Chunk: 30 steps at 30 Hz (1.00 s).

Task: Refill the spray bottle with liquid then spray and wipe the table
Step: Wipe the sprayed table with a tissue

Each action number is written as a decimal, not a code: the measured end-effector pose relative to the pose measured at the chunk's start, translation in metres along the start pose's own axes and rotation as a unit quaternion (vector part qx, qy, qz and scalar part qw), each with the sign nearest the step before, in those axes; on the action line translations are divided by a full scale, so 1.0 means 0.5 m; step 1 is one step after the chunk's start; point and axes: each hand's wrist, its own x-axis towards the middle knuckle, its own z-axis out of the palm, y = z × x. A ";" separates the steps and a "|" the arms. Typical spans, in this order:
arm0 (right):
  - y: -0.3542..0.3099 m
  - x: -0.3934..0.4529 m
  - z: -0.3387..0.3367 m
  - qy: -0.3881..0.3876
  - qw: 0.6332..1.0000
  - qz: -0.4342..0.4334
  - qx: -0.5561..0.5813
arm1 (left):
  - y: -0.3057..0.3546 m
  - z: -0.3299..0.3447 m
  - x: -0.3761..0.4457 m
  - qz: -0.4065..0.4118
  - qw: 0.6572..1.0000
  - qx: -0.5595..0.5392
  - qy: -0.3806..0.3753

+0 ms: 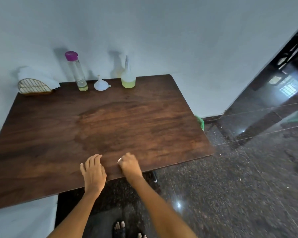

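Two hands rest on the wooden table's (pixel 58 134) near edge, lower centre: left hand (pixel 93 170) flat, fingers relaxed; right hand (pixel 129 166) loosely curled, pinching something small and white; spray bottle (pixel 128 76), funnel (pixel 100 84) and purple-capped refill bottle (pixel 77 71) wait upper centre, within reach for refilling.

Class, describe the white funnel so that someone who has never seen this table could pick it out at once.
Start at the dark wooden table and look along its far edge by the pale wall. There, three things stand in a row: a tall clear bottle with a purple cap, a spray bottle holding yellow-green liquid, and between them the funnel. It is the shortest, all white, resting wide mouth down, spout up.
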 end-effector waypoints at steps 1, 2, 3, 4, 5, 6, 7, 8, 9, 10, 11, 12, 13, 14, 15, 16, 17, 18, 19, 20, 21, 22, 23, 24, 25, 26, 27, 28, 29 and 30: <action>-0.002 -0.004 0.003 0.007 0.998 -0.042 -0.034 | -0.011 -0.001 -0.003 -0.005 1.000 0.002 0.000; 0.010 0.001 0.001 0.019 0.997 -0.055 -0.058 | -0.021 -0.003 -0.004 -0.009 1.000 0.003 0.001; 0.029 0.017 -0.009 0.039 0.997 -0.028 -0.068 | -0.032 -0.005 -0.005 -0.013 1.000 0.003 0.003; 0.055 0.032 -0.025 0.045 0.996 0.049 -0.056 | -0.039 -0.007 -0.005 -0.016 1.000 0.003 0.004; 0.078 0.036 -0.031 0.057 0.989 0.128 -0.039 | -0.047 -0.011 -0.004 -0.021 1.000 0.003 0.004; 0.090 0.040 -0.033 0.067 0.978 0.196 -0.021 | -0.053 -0.015 -0.003 -0.028 1.000 0.003 0.004; 0.087 0.044 -0.036 0.057 0.969 0.239 -0.003 | -0.057 -0.019 0.001 -0.036 0.999 0.000 0.004; 0.068 0.050 -0.038 0.050 0.967 0.250 0.006 | -0.060 -0.024 0.005 -0.042 0.999 -0.004 0.004; 0.039 0.057 -0.032 0.049 0.971 0.232 0.005 | -0.059 -0.029 0.009 -0.045 0.999 -0.007 0.002; -0.003 0.068 -0.024 0.034 0.980 0.198 0.012 | -0.061 -0.033 0.014 -0.046 0.999 -0.008 0.001; -0.051 0.077 -0.021 0.002 0.990 0.138 0.028 | -0.063 -0.037 0.020 -0.046 0.999 -0.010 0.002; -0.099 0.081 -0.017 -0.047 0.996 0.055 0.044 | -0.067 -0.041 0.027 -0.046 0.999 -0.011 0.004; -0.138 0.082 -0.007 -0.074 0.996 -0.037 0.030 | -0.073 -0.045 0.035 -0.047 0.999 -0.010 0.007; -0.163 0.078 -0.005 -0.099 0.990 -0.103 0.001 | -0.078 -0.048 0.042 -0.048 0.999 -0.007 0.011; -0.163 0.077 -0.001 -0.115 0.981 -0.149 -0.040 | -0.084 -0.050 0.051 -0.050 0.999 -0.005 0.016; -0.145 0.080 0.001 -0.114 0.974 -0.177 -0.088 | -0.090 -0.050 0.058 -0.053 0.998 -0.006 0.022; -0.114 0.090 0.001 -0.092 0.973 -0.183 -0.108 | -0.094 -0.050 0.067 -0.058 0.998 -0.012 0.030; -0.077 0.102 -0.010 -0.087 0.982 -0.146 -0.086 | -0.097 -0.049 0.074 -0.063 0.997 -0.019 0.034; -0.038 0.107 -0.019 -0.084 0.990 -0.091 -0.062 | -0.099 -0.047 0.080 -0.068 0.997 -0.025 0.036; -0.003 0.108 -0.034 -0.071 0.995 -0.029 -0.056 | -0.094 -0.046 0.087 -0.073 0.996 -0.032 0.037; 0.022 0.109 -0.049 -0.055 0.997 0.010 -0.054 | -0.084 -0.045 0.097 -0.081 0.995 -0.042 0.037; 0.032 0.112 -0.066 -0.053 0.997 0.035 -0.049 | -0.066 -0.044 0.106 -0.093 0.994 -0.054 0.034; 0.034 0.118 -0.076 -0.050 0.997 0.035 -0.039 | -0.042 -0.042 0.115 -0.103 0.992 -0.069 0.030; 0.028 0.121 -0.075 -0.057 0.997 0.029 -0.037 | -0.014 -0.040 0.122 -0.104 0.991 -0.084 0.028; 0.020 0.125 -0.073 -0.075 0.996 0.020 -0.039 | 0.017 -0.038 0.133 -0.091 0.991 -0.096 0.025; 0.012 0.126 -0.073 -0.093 0.995 0.010 -0.039 | 0.047 -0.035 0.142 -0.065 0.993 -0.101 0.021; 0.015 0.128 -0.072 -0.099 0.994 -0.005 -0.040 | 0.074 -0.031 0.154 -0.034 0.994 -0.101 0.013; 0.028 0.129 -0.073 -0.110 0.993 -0.019 -0.043 | 0.096 -0.025 0.167 -0.008 0.995 -0.098 0.004; 0.049 0.130 -0.076 -0.112 0.992 -0.032 -0.057 | 0.111 -0.019 0.179 0.008 0.996 -0.092 -0.002; 0.079 0.133 -0.081 -0.111 0.990 -0.035 -0.077 | 0.126 -0.010 0.193 0.015 0.996 -0.084 -0.007</action>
